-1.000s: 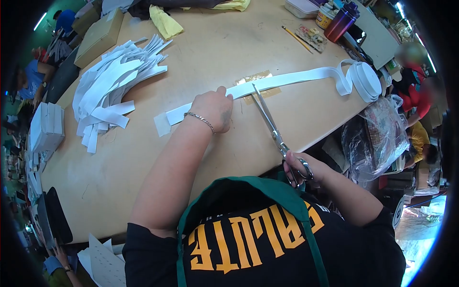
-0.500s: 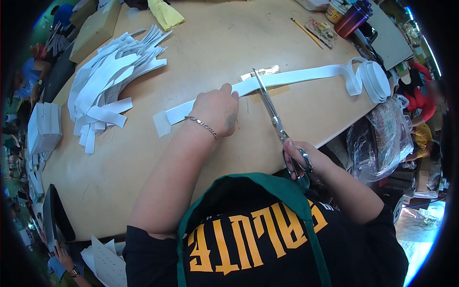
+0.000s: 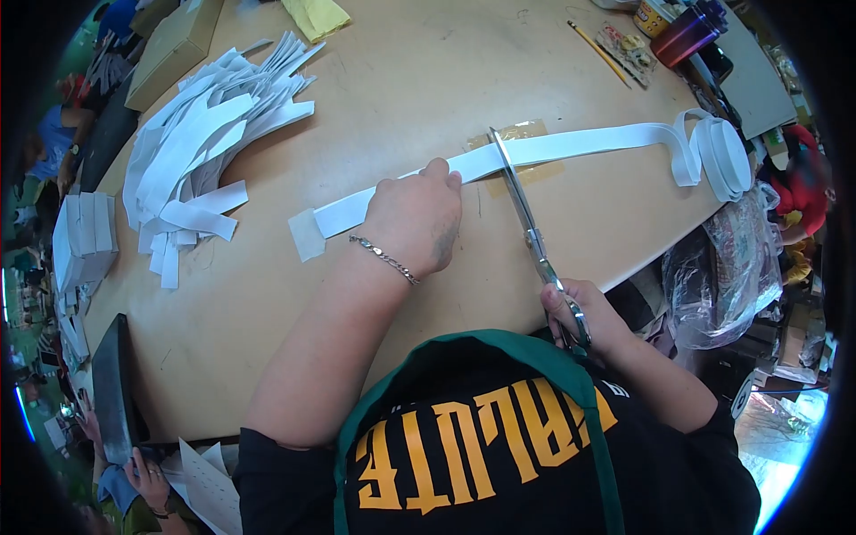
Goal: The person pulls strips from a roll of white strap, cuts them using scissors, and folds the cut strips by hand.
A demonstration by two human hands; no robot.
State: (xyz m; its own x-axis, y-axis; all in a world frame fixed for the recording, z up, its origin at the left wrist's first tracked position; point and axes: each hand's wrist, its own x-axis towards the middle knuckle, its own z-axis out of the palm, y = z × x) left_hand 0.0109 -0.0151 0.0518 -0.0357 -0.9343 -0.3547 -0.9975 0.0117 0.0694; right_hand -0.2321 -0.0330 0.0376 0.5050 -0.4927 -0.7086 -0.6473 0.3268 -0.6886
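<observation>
My left hand (image 3: 415, 214) is lying over the white band (image 3: 588, 143) on the table (image 3: 214, 339), seemingly pressing it flat; I can't tell how its fingers are closing. My right hand (image 3: 590, 314) is gripping the scissors (image 3: 535, 245), holding them across the band, which is looking smooth and curling rightward into its roll (image 3: 727, 156).
</observation>
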